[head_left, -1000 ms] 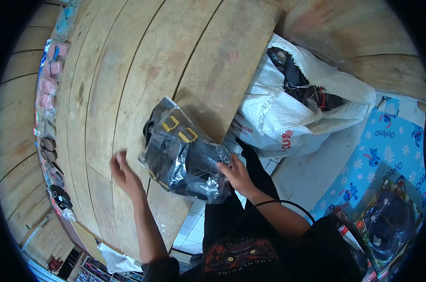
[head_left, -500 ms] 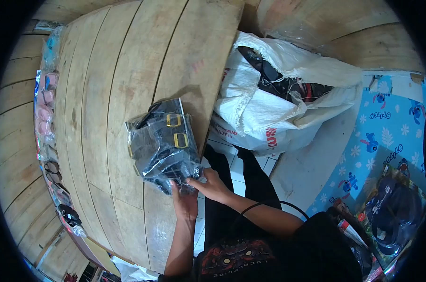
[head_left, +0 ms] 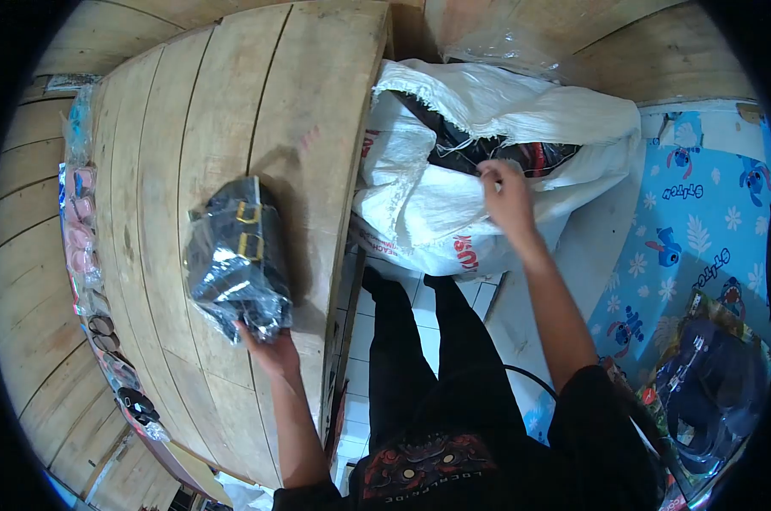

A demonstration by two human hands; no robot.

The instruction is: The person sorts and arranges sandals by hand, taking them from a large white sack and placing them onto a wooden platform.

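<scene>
A clear plastic package [head_left: 240, 264] with black straps and gold buckles lies over the wooden table [head_left: 317, 128]. Its lower end is gripped by my left hand [head_left: 273, 353], thumb on top. My right hand [head_left: 506, 194] is over the open mouth of the large white woven sack [head_left: 428, 204], its fingers curled together; whether they hold anything is too small to tell. Inside the sack dark wrapped items [head_left: 458, 153] show beside the fingertips.
Packaged pink and black footwear [head_left: 80, 234] lines the table's far left edge. At the lower right sits a dark wrapped item [head_left: 713, 392]. Blue patterned sheeting [head_left: 700, 213] covers the right side. White floor tiles [head_left: 360, 341] show between table and sack.
My right hand has let go of the package and moved up and right to the sack's opening. My left hand and the package have shifted left, and the package has turned slightly.
</scene>
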